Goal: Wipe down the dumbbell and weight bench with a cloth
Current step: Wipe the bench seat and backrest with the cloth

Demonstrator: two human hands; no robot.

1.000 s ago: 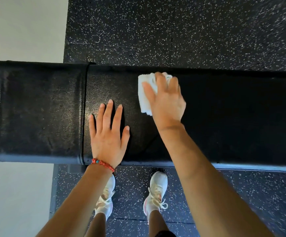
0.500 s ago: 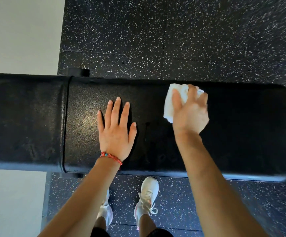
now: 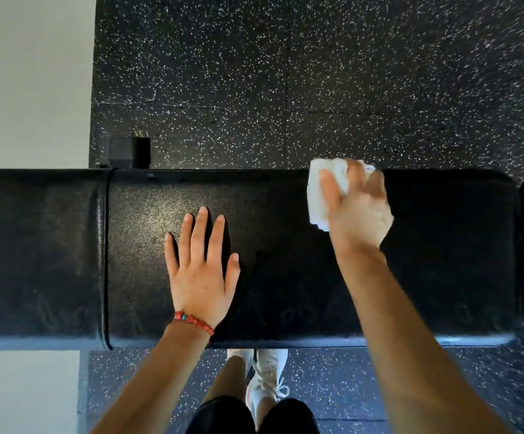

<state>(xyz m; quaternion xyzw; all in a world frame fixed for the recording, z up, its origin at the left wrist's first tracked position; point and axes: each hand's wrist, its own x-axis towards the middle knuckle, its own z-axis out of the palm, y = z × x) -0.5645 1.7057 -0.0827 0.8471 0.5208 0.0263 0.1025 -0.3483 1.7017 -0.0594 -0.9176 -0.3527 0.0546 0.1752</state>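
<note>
Head view: black padded bench [image 3: 285, 214] spans speckled rubber floor [image 3: 285, 73].

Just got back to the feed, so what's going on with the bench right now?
A person is wiping the black weight bench with a white cloth. The right hand holds the bunched cloth against the pad's far edge, toward its right end. The left hand lies flat on the pad, fingers straight, with a red bead bracelet on its wrist. The person stands on speckled rubber flooring in white sneakers. No dumbbell is in view.
</note>
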